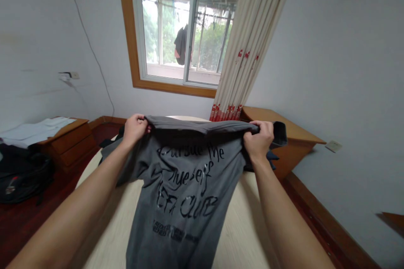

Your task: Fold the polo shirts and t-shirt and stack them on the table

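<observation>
Okay, you hold the grey T-shirt (186, 189) up by its shoulders, left hand (135, 128) and right hand (259, 138) both clenched on the fabric. It hangs spread open, print facing you, lower part trailing over the pale surface (246, 235), no fold made yet.

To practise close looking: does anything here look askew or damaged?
Only the wall plate low on the right wall looks tilted, perhaps loose. The grey T-shirt held by left hand and right hand looks undamaged.
</observation>
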### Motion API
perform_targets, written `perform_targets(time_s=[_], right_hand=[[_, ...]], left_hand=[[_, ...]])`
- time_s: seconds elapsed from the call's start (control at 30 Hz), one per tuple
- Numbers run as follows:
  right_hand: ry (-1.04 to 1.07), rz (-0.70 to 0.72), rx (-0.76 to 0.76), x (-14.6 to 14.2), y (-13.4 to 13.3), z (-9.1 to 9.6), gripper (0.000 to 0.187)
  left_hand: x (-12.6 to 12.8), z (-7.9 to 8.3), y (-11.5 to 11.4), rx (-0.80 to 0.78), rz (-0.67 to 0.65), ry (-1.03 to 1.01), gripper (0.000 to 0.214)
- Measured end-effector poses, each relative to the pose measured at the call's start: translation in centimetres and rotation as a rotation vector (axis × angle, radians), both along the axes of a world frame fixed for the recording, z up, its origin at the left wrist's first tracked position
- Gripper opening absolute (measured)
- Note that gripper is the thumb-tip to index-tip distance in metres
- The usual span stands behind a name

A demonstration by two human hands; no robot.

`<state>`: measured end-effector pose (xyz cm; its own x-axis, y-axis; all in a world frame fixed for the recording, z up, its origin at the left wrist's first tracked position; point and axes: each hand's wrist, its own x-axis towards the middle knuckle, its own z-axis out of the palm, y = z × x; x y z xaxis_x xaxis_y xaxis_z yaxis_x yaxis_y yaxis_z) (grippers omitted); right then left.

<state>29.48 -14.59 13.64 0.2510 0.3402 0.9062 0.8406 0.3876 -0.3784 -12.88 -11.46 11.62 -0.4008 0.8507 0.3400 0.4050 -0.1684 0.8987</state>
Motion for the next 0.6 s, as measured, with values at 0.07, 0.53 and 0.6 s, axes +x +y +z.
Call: perform_targets(time_s=[0.07, 0.53, 0.6], right_hand=[[-0.031, -0.002, -0.069, 0.8, 3.0, 1.4, 0.024], [-0.53, 0.245, -0.981, -5.8, 1.9, -6.7, 0.054], [-0.582, 0.319, -0.996, -6.4, -1.4, -8.0, 0.046]], left_hand=[[0.9, 2.2, 3.1, 0.043, 0.043, 0.099, 0.026], [6.1, -6.4, 1.2, -0.292, -0.417, 0.833, 0.061], [5.8, -7.6, -2.7, -0.326, -0.477, 0.891, 0.057]])
